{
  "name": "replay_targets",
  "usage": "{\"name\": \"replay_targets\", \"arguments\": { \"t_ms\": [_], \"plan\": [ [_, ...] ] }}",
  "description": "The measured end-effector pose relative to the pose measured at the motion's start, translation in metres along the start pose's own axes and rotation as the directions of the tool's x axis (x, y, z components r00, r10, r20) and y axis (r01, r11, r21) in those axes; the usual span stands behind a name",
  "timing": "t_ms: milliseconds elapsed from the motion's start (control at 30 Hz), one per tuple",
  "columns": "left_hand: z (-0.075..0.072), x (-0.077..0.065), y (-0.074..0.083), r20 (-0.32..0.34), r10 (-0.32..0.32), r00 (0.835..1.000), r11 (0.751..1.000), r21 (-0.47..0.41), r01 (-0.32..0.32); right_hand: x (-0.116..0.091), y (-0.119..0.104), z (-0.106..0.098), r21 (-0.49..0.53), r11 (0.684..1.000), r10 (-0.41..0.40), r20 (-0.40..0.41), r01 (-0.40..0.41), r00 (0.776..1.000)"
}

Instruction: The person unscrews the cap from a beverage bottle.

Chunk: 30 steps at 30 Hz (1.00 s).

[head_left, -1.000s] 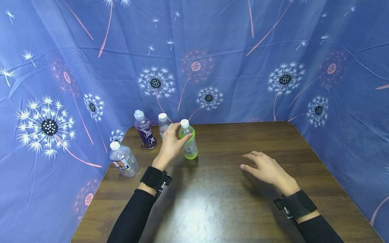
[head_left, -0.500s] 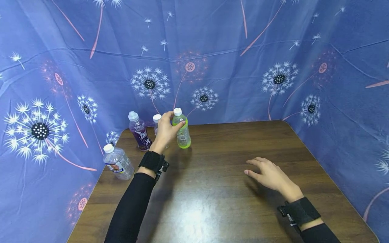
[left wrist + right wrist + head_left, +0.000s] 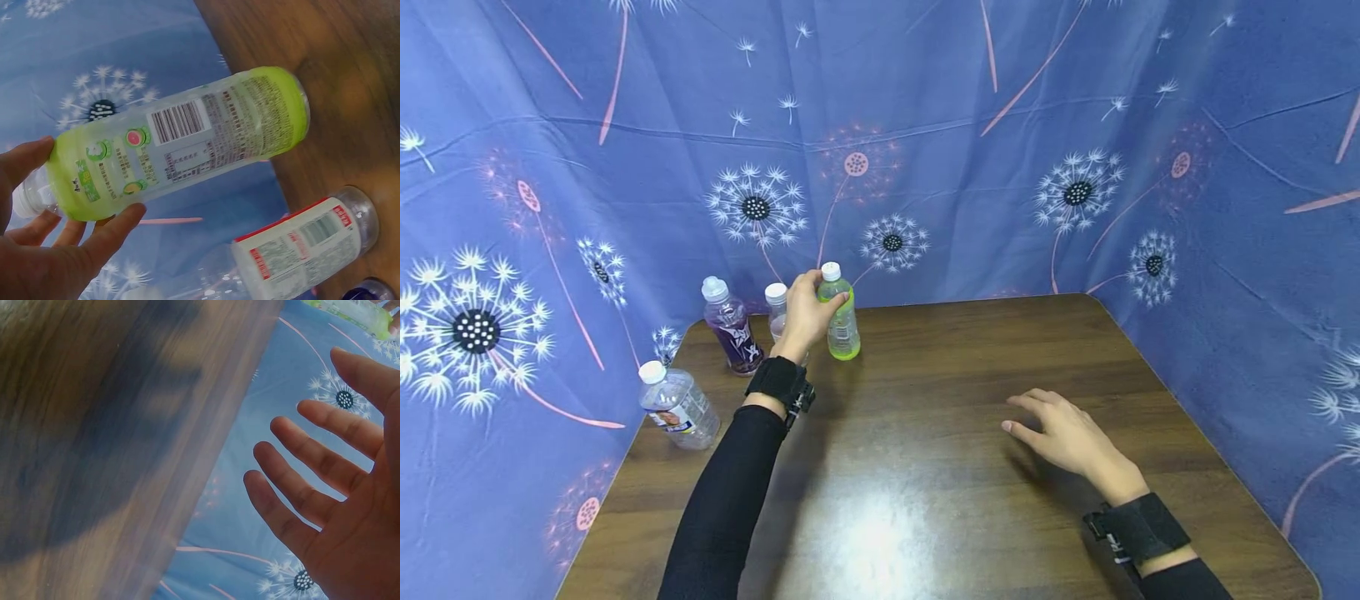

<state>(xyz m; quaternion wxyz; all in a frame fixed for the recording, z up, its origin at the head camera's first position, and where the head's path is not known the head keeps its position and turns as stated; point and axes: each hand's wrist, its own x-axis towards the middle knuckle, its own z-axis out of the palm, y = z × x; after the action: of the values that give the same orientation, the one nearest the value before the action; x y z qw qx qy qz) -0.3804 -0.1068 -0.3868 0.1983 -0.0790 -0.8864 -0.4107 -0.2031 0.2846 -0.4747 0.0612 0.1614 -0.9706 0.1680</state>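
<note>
My left hand (image 3: 807,315) grips the upper part of a clear plastic bottle with a green label and white cap (image 3: 842,329), thumb on one side and fingers round the other. In the left wrist view this green-labelled bottle (image 3: 181,144) lies across the middle, its barcode facing the camera. Just left of the hand stands a clear bottle with a white cap (image 3: 777,300), partly hidden behind it; its red-and-white label (image 3: 300,247) shows in the left wrist view. My right hand (image 3: 1063,433) hovers over the table at the right, fingers spread, holding nothing.
A purple-labelled bottle (image 3: 732,329) stands at the back left of the wooden table (image 3: 955,400). Nearer me, by the left edge, is a wide clear bottle with a white cap (image 3: 681,408). Blue dandelion-print cloth (image 3: 955,167) hangs behind and along both sides.
My left hand has carried the green-labelled bottle away from me toward the table's back edge, beside the white-capped clear bottle. The head view has turned slightly right. My right hand hardly differs.
</note>
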Motion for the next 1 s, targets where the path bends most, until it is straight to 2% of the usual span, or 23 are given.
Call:
{"name": "replay_targets", "arguments": {
  "t_ms": [267,500,667,1000],
  "plan": [
    [0.012,0.006,-0.018,-0.011,-0.073,0.997,0.997,0.015,0.073,-0.002,0.002,0.002,-0.012,1.000,0.003,-0.012,-0.003,1.000],
    [0.018,0.011,-0.027,-0.048,-0.096,0.994,0.995,0.023,0.097,-0.003,0.003,0.003,-0.014,1.000,0.002,-0.024,-0.002,1.000],
    [0.020,0.014,-0.028,-0.049,-0.109,0.993,0.994,0.015,0.110,-0.003,0.006,0.005,-0.006,1.000,0.001,-0.038,-0.001,0.999],
    [0.024,0.019,-0.026,-0.066,-0.115,0.991,0.991,0.056,0.119,-0.004,0.008,0.005,0.003,1.000,0.006,-0.044,-0.006,0.999]
  ]
}}
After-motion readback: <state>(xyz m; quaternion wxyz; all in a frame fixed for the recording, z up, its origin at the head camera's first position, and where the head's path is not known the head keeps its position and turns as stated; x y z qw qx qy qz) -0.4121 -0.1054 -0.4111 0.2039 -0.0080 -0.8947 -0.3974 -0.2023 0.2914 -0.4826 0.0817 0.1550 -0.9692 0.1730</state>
